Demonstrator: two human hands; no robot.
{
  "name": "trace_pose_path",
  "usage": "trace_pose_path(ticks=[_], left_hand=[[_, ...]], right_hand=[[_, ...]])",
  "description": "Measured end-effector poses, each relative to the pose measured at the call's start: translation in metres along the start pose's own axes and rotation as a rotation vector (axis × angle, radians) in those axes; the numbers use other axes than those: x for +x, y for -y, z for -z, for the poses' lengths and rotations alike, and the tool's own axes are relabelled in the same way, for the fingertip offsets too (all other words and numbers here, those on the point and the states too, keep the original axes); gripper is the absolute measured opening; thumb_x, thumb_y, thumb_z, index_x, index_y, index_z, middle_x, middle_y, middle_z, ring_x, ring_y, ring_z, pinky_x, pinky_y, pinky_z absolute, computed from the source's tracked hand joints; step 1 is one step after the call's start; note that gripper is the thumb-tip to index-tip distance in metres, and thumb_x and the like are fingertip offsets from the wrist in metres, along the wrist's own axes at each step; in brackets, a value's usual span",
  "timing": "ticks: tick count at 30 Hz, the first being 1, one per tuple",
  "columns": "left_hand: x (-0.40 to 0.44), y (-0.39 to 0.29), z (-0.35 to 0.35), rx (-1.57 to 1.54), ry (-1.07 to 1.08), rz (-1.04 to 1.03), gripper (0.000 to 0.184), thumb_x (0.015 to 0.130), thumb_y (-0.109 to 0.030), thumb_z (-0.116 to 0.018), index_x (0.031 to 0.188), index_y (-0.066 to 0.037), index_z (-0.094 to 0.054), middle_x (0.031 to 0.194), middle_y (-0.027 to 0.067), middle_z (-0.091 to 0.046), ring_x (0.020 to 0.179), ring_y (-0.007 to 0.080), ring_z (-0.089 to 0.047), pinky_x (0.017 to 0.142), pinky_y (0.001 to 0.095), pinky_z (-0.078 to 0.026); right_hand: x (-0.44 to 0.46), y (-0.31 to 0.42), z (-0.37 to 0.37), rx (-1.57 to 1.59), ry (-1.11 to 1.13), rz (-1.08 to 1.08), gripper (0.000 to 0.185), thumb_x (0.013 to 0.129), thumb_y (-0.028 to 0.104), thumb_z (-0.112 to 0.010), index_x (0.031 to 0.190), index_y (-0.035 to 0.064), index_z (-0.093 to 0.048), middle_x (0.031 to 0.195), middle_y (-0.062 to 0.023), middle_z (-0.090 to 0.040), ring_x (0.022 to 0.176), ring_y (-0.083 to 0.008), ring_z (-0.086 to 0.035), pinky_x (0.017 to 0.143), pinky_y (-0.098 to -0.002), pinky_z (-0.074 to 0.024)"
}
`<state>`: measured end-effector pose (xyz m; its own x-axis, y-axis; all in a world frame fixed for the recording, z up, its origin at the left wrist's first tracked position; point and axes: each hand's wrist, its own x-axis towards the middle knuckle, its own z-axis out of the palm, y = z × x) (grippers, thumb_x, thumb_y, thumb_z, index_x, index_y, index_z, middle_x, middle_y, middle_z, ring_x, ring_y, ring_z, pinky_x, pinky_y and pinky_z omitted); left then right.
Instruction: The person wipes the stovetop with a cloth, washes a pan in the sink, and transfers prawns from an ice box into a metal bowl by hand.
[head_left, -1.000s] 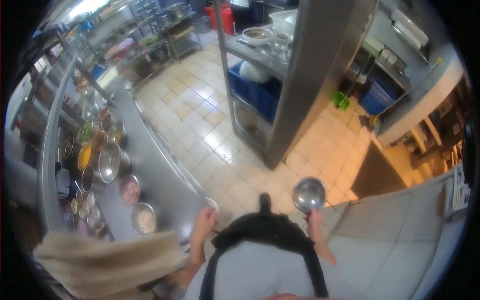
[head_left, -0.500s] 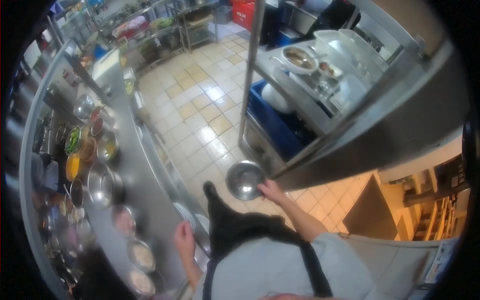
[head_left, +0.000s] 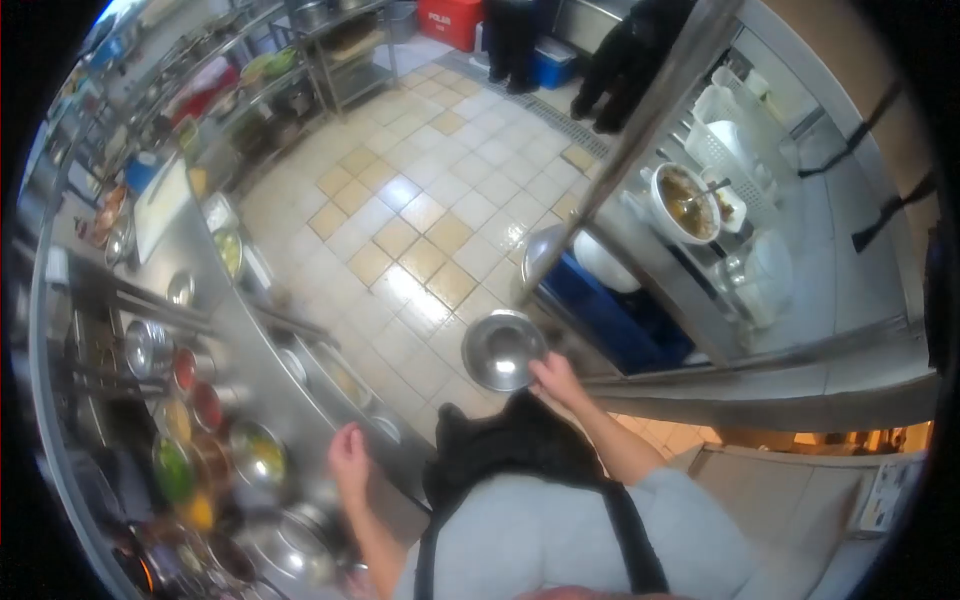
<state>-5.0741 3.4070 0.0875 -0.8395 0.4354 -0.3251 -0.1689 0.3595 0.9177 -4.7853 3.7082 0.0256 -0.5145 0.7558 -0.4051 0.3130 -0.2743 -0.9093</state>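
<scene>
Because the right hand [head_left: 558, 382] was closed on the bowl's [head_left: 500, 350] rim, over the floor [head_left: 430, 250] near the rack [head_left: 840, 290], only the left hand [head_left: 348, 462] was free, half-open and seemingly empty beside the table [head_left: 240, 335].

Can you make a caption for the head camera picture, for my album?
A right hand holds a shiny metal bowl above the kitchen's tiled floor.

The right hand [head_left: 556, 380] holds a shiny metal bowl [head_left: 504, 351] by its edge, over the tile floor [head_left: 400, 220]. To the left of the shiny bowl, the left hand [head_left: 349, 462] is near the long metal counter [head_left: 245, 345] and holds nothing. To the right of the shiny bowl, a white bowl [head_left: 686, 203] with brown food and a spoon sits on a shelf.
</scene>
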Motion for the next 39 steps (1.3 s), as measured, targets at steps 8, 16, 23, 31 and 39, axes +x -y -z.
trace_pose_path(ticks=[8,16,23,31,39], left_hand=[[0.203,-0.099,-0.062,0.447,0.316,-0.265,0.030,0.091,-0.021,-0.059,0.111,0.001,-0.063,0.104,0.0178,-0.068,0.097,0.0238,-0.064,0.086,0.0331,-0.049],[0.380,-0.074,-0.103,0.628,0.345,-0.092,0.036,0.089,-0.028,-0.060,0.110,0.002,-0.064,0.101,0.0172,-0.068,0.095,0.0232,-0.065,0.084,0.0346,-0.049],[0.413,0.081,-0.014,0.683,0.245,0.284,0.040,0.086,-0.036,-0.059,0.101,0.001,-0.067,0.097,0.0201,-0.068,0.091,0.0281,-0.065,0.081,0.0385,-0.048],[0.647,0.029,-0.050,0.881,0.602,0.248,0.039,0.085,-0.034,-0.057,0.099,0.001,-0.067,0.098,0.0234,-0.067,0.090,0.0302,-0.065,0.079,0.0410,-0.047],[0.979,-0.179,-0.180,0.804,0.444,-0.073,0.037,0.086,-0.025,-0.062,0.112,0.002,-0.064,0.108,0.0208,-0.066,0.104,0.0319,-0.062,0.091,0.0388,-0.047]], right_hand=[[0.107,0.056,-0.035,0.099,-0.133,-0.074,0.025,0.091,0.020,-0.059,0.090,-0.0047,-0.055,0.071,-0.0072,-0.060,0.046,-0.0122,-0.056,0.043,-0.0279,-0.0442],[0.278,0.100,-0.030,0.309,-0.307,-0.036,0.025,0.090,0.020,-0.060,0.082,-0.0032,-0.054,0.066,-0.0087,-0.059,0.048,-0.0140,-0.057,0.043,-0.0282,-0.0440],[0.440,0.171,-0.028,0.201,-0.352,0.008,0.029,0.090,0.024,-0.061,0.081,-0.0030,-0.054,0.067,-0.0096,-0.059,0.050,-0.0153,-0.059,0.045,-0.0290,-0.0450],[0.517,0.159,-0.047,0.492,-0.715,-0.187,0.025,0.088,0.021,-0.062,0.084,-0.0010,-0.051,0.067,-0.0105,-0.056,0.049,-0.0163,-0.056,0.045,-0.0287,-0.0449],[0.576,0.220,-0.076,0.774,-0.977,-0.192,0.022,0.087,0.018,-0.059,0.091,-0.0033,-0.053,0.070,-0.0147,-0.061,0.048,-0.0174,-0.056,0.044,-0.0292,-0.0460]])
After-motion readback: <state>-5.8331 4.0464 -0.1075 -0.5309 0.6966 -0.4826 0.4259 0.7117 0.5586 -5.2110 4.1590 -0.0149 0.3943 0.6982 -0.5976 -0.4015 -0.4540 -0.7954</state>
